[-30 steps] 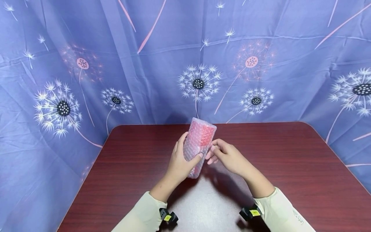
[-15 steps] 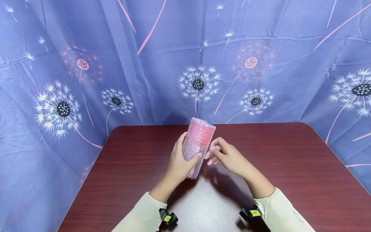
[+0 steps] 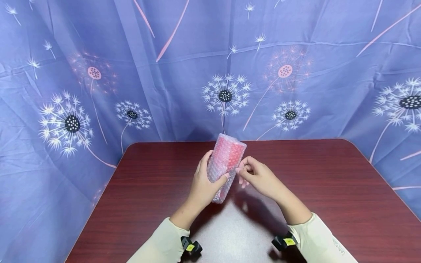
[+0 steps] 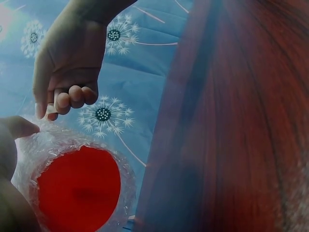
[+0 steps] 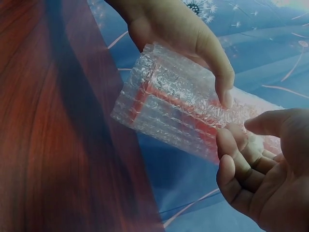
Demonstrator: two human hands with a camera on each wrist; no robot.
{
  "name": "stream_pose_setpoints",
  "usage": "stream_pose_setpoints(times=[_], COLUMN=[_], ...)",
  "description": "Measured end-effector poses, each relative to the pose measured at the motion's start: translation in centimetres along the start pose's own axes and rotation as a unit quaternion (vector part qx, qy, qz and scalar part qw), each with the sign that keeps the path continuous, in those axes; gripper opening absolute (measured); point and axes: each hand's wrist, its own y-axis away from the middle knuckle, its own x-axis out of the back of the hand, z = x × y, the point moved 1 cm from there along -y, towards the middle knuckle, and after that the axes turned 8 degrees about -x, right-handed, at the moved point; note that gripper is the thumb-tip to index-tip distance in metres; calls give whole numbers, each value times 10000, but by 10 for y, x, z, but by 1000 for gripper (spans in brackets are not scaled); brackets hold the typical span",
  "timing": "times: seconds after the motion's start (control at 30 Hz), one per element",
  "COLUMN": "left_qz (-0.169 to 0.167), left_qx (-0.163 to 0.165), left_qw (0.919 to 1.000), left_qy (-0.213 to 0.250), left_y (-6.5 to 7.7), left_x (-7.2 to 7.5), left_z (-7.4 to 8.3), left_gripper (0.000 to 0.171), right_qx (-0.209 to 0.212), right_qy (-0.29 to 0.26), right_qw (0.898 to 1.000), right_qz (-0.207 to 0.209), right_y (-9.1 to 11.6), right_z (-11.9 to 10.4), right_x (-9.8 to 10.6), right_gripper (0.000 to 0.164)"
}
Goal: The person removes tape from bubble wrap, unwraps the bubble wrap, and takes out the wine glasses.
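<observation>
A bubble-wrapped red cylinder (image 3: 227, 160) tilts above the table in the head view. Its round red end (image 4: 79, 188) shows inside the clear bubble wrap (image 4: 53, 140) in the left wrist view. My left hand (image 3: 203, 184) grips the cylinder from the left, thumb across its front. At its right side, my right hand (image 3: 260, 177) has thumb and forefinger tips together at the wrap's edge, pinching it. The right wrist view shows layered bubble wrap (image 5: 169, 106) over red parts, close to the right fingertips (image 5: 227, 140). What kind of object lies inside is unclear.
A dark red wood-grain table (image 3: 158, 175) lies under both hands. Behind it hangs a blue curtain (image 3: 184, 91) with dandelion prints. Black wrist cameras (image 3: 191, 245) sit by the pale sleeves (image 3: 164, 241).
My right thumb and forefinger have closed together at the wrap's edge, and its other fingers have curled in. The cylinder has shifted only slightly; my left hand keeps its grip.
</observation>
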Motion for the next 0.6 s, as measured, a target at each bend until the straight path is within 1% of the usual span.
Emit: stream_pose_setpoints(times=[0.17, 0.37, 0.6], left_qz=[-37, -124, -313], left_qx=[-48, 7, 115], left_qw=[10000, 9999, 9994], left_qy=[-58, 2, 3], left_y=[0, 0, 1], left_x=[-1, 0, -1], left_z=[-1, -1, -1], left_gripper=[89, 91, 96], right_qx=[-32, 10, 27], right_qy=[138, 113, 126], right_qw=[9999, 9999, 9998], right_qz=[-6, -98, -126], right_y=[0, 1, 1], right_z=[-1, -2, -2], right_x=[0, 0, 0], right_gripper=[17, 14, 17])
